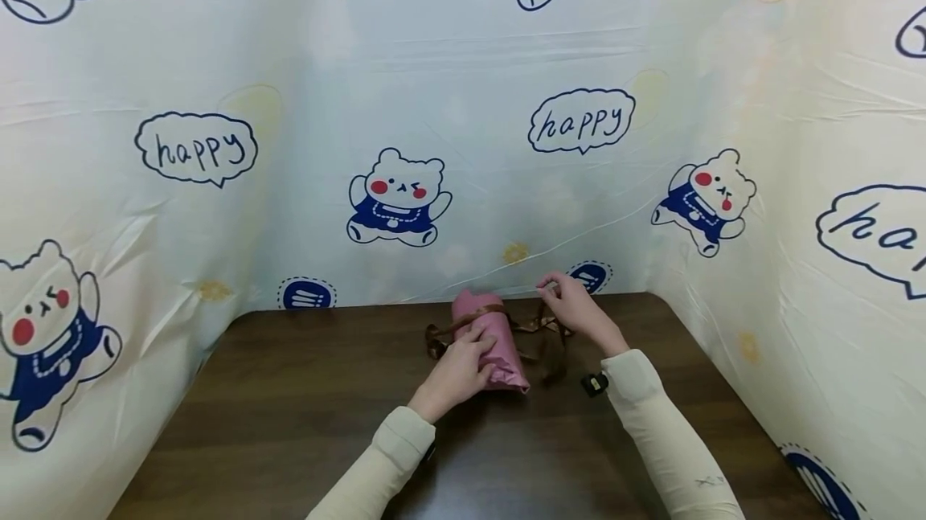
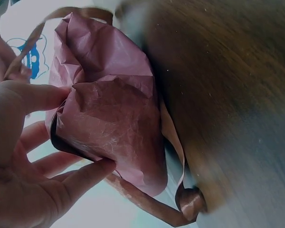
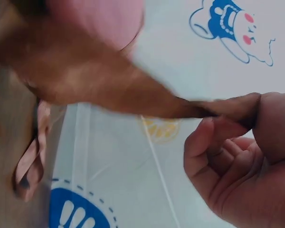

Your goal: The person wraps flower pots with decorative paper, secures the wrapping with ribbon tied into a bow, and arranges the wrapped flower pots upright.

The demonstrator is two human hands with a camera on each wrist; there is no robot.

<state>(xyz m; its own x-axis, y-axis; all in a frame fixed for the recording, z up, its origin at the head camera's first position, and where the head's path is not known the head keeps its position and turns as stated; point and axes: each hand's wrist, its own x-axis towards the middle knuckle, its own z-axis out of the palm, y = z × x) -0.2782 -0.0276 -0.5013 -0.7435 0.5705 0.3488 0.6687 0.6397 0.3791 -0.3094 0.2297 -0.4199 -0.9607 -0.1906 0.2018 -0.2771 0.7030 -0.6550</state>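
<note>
A pink paper-wrapped package (image 1: 501, 351) lies on the table with its near end crumpled and folded. Around its far half runs a brown ribbon (image 1: 481, 313), with loose lengths on both sides. My left hand (image 1: 457, 367) grips the package from above; in the left wrist view, thumb and fingers bend over the folded pink paper (image 2: 114, 123). To the right of the package, my right hand (image 1: 575, 307) is raised. It pinches a stretch of brown ribbon (image 3: 118, 90) between thumb and curled forefinger in the right wrist view. What is inside the wrapping is hidden.
The dark wooden table (image 1: 289, 407) ends at a pale printed curtain (image 1: 477, 86) that hangs behind it and along both sides. A small black device (image 1: 595, 383) sits at the right wrist. Loose ribbon (image 1: 553, 359) trails on the table beneath the right hand.
</note>
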